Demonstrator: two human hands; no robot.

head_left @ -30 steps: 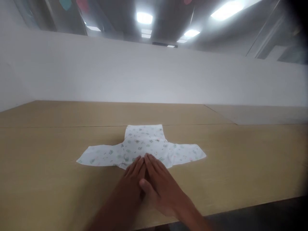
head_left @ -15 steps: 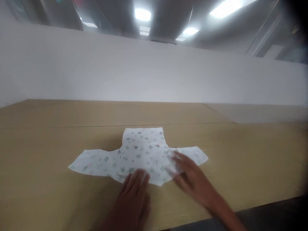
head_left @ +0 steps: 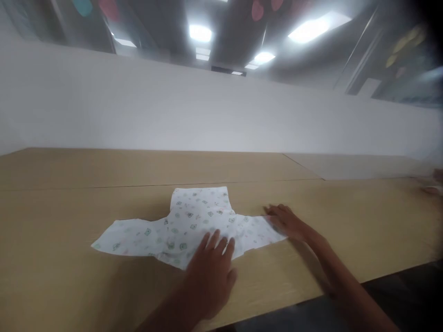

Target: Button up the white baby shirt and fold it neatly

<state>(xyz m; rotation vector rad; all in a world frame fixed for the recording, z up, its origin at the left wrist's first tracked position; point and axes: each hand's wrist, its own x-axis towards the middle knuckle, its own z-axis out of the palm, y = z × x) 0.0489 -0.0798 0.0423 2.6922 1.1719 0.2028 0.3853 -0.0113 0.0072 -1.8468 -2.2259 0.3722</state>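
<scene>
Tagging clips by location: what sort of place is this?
Probably an indoor workroom, perhaps one where garments are handled. It shows a long wood-toned table, a white printed garment spread on it, and bright ceiling lights above a plain white partition.

A wood-coloured table is spread across the full width of the view, and its surface is crossed by thin dark seams. At the right rear, a paler grey section is bounded by a slanting seam. The table is backed by a plain white wall. Above the wall, a dark ceiling is lit by a bright lamp near the centre and by a longer light panel to the right. A teal decoration and a pink decoration are located at upper left; yellow shapes are blurred at upper right. Dark floor is exposed below the table's front edge.
</scene>
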